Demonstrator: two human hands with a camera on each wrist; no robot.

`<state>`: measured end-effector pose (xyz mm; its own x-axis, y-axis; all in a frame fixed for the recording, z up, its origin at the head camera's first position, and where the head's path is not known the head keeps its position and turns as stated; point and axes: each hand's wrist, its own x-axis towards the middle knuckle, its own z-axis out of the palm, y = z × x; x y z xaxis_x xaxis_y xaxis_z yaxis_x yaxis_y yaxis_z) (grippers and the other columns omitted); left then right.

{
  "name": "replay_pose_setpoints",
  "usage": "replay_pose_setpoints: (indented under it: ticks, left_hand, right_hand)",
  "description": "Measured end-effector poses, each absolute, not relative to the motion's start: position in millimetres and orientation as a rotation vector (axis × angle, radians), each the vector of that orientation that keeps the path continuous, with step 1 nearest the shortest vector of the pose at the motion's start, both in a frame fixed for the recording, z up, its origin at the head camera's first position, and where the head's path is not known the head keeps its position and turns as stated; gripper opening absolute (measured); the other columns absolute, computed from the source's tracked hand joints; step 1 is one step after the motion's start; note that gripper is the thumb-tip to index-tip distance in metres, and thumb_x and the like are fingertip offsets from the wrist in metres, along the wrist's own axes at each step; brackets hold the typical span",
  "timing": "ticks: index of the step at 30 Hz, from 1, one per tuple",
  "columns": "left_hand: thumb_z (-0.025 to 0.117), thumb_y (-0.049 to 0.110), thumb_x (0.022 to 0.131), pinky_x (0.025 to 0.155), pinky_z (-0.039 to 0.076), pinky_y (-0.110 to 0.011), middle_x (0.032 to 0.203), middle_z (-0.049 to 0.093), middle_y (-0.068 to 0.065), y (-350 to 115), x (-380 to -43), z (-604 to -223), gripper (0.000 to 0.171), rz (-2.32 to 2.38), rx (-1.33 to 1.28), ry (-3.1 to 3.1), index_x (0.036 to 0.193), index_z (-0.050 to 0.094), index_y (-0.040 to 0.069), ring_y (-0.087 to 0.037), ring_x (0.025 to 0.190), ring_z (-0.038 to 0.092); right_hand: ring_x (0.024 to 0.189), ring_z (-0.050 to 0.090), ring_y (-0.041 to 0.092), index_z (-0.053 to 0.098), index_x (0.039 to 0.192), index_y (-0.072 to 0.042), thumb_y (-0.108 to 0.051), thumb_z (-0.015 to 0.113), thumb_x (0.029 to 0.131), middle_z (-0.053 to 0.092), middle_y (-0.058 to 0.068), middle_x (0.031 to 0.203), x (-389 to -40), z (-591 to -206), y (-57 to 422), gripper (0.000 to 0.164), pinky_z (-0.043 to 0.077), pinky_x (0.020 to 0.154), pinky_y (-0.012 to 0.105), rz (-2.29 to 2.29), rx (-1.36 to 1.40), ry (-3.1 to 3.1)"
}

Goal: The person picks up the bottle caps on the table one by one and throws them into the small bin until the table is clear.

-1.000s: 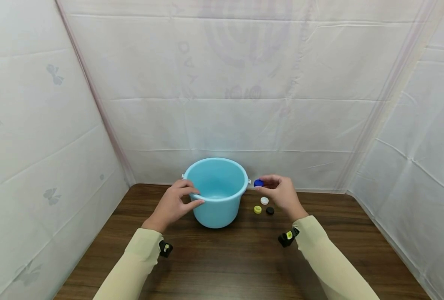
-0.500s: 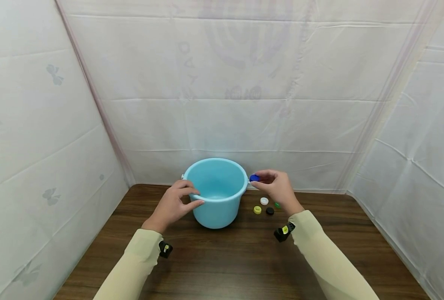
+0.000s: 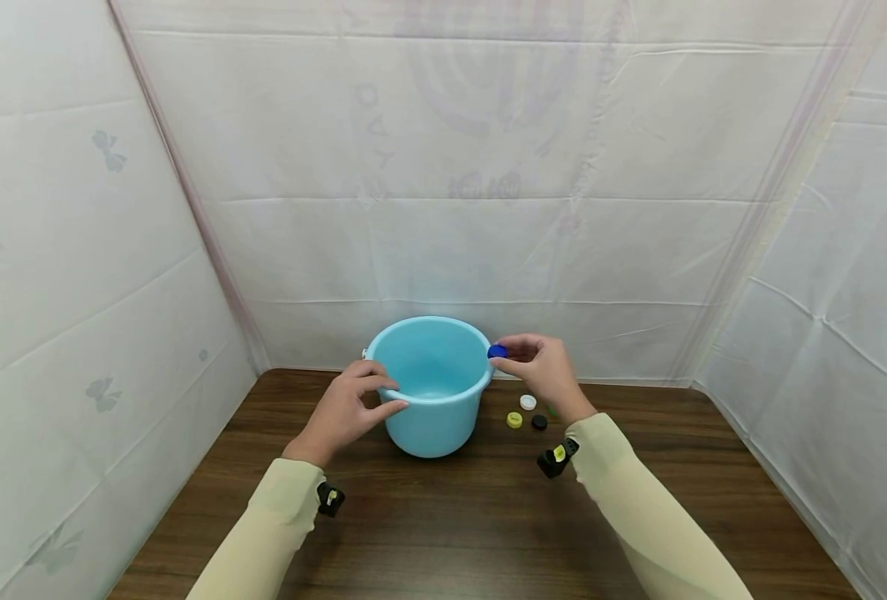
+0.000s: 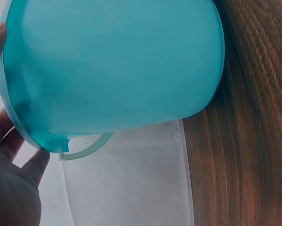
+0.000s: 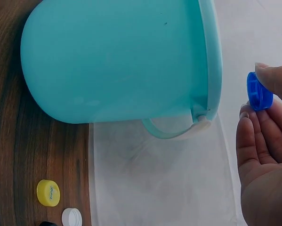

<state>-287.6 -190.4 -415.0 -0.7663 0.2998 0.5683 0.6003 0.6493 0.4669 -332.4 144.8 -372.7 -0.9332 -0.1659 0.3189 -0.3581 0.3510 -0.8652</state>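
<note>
A light-blue plastic bucket [image 3: 432, 429] stands upright on the wooden table. My left hand [image 3: 344, 412] holds its near-left rim, the thumb outside and the fingers over the edge; in the left wrist view the fingers [image 4: 36, 165] lie along the rim. With thumb and fingertips, my right hand [image 3: 544, 371] pinches a blue bottle cap [image 5: 259, 92]. In the head view the cap is level with the bucket's right rim. The right wrist view shows it above the rim, apart from it, its hollow side partly visible.
Right of the bucket lie a white cap [image 3: 528, 402], a yellow cap [image 3: 514, 420], a black cap [image 3: 539, 422] and a green cap [image 3: 553, 411] partly hidden by the right wrist. A curved bucket handle [image 5: 166, 134] hangs behind. White cloth [image 3: 443, 250] walls enclose the table [image 3: 443, 525].
My right hand has moved left and slightly up with the blue cap, from beside the bucket to its right rim. The green cap has come into view. The left hand stays on the rim.
</note>
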Motion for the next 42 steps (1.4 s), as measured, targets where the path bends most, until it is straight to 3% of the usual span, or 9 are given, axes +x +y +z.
replay_pose_setpoints:
  ticks: [42]
  left_hand:
    - [0.088,0.033,0.082,0.104,0.055,-0.046,0.107,0.063,0.006,-189.3,-286.9,-414.3,0.020,-0.910,-0.691,-2.437,0.097,0.080,0.022,-0.014,0.108,0.055]
  right_hand:
    - [0.099,0.073,0.024,0.076,0.115,-0.008,-0.025,0.086,0.085,0.076,0.012,0.112,-344.2,-369.8,105.3,0.035,0.063,0.088,0.037,1.704,0.504,-2.444]
